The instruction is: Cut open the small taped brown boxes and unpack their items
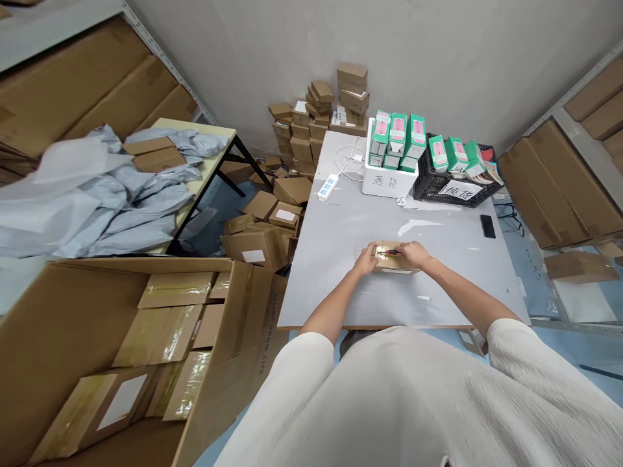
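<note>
A small brown cardboard box [395, 264] with shiny tape across its top lies on the grey-white table [331, 272]. My left hand [366, 258] is closed on the box's left end, its fingers at the upper corner. Over the right part of the box, my right hand [413, 254] grips a slim red-and-black box cutter [390, 252], which points left along the taped top. Its tip is too small to make out clearly. On the front side of the box a strip of white label shows.
At the table's back stand a white bin [388, 182] and a black crate [455, 189], both holding green-and-white boxes. A power strip [328, 187] and a phone [487, 226] lie on the table. Left is a large carton [238, 311] with taped boxes inside.
</note>
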Action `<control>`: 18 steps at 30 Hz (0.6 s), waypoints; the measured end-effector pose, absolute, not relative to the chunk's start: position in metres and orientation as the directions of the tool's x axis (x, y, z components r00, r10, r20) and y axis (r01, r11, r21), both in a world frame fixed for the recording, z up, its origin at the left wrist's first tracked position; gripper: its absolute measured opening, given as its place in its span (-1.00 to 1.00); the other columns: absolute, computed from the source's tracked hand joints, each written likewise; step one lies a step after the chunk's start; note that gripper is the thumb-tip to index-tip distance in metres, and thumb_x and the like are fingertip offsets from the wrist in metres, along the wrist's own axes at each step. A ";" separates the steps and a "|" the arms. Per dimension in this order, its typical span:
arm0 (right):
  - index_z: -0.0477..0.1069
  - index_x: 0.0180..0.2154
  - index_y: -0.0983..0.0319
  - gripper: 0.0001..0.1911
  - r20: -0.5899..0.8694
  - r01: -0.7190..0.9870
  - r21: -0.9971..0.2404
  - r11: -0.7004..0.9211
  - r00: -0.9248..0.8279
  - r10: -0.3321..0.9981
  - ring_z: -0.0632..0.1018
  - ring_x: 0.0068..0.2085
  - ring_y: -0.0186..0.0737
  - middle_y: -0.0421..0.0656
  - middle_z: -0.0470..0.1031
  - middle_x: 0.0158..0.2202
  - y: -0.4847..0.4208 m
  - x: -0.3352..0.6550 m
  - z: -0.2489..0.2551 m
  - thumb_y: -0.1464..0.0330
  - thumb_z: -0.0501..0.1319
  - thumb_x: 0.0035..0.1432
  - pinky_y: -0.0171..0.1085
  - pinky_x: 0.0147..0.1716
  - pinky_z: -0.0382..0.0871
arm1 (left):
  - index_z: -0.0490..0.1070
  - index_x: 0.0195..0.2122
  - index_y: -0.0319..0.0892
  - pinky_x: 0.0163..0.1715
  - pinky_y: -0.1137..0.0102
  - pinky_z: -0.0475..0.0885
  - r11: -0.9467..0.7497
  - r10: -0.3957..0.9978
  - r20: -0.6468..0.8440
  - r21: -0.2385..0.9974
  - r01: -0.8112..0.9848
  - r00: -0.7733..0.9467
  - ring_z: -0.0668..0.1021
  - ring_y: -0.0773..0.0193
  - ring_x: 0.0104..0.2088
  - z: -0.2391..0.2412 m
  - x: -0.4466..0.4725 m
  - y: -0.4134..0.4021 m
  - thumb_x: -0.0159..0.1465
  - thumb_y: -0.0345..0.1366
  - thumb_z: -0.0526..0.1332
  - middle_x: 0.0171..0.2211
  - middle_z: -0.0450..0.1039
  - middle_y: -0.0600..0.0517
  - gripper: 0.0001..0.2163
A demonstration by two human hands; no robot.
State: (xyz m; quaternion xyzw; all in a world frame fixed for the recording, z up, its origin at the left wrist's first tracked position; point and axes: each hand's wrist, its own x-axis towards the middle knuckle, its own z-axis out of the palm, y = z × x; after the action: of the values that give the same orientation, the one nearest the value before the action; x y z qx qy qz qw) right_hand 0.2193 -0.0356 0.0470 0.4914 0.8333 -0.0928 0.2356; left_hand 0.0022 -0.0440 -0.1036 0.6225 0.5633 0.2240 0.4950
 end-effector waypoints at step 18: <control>0.52 0.14 0.32 -0.63 -0.500 0.807 0.166 0.567 -0.427 0.753 0.70 -0.03 -0.01 0.16 0.67 0.05 -0.041 0.206 0.048 0.53 0.04 0.48 -0.17 -0.02 0.31 | 0.24 0.51 0.04 0.35 0.05 0.33 -0.106 0.914 -0.206 0.708 0.698 0.348 0.36 -0.19 0.39 -0.095 -0.002 -0.039 0.38 -0.18 0.32 0.46 0.18 -0.19 -0.34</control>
State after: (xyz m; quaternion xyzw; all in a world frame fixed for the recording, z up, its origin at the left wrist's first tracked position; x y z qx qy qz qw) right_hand 0.2065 -0.0406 0.0482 0.4624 0.8433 -0.0495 0.2695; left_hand -0.0019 -0.0394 -0.0951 0.7297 0.5524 0.1436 0.3764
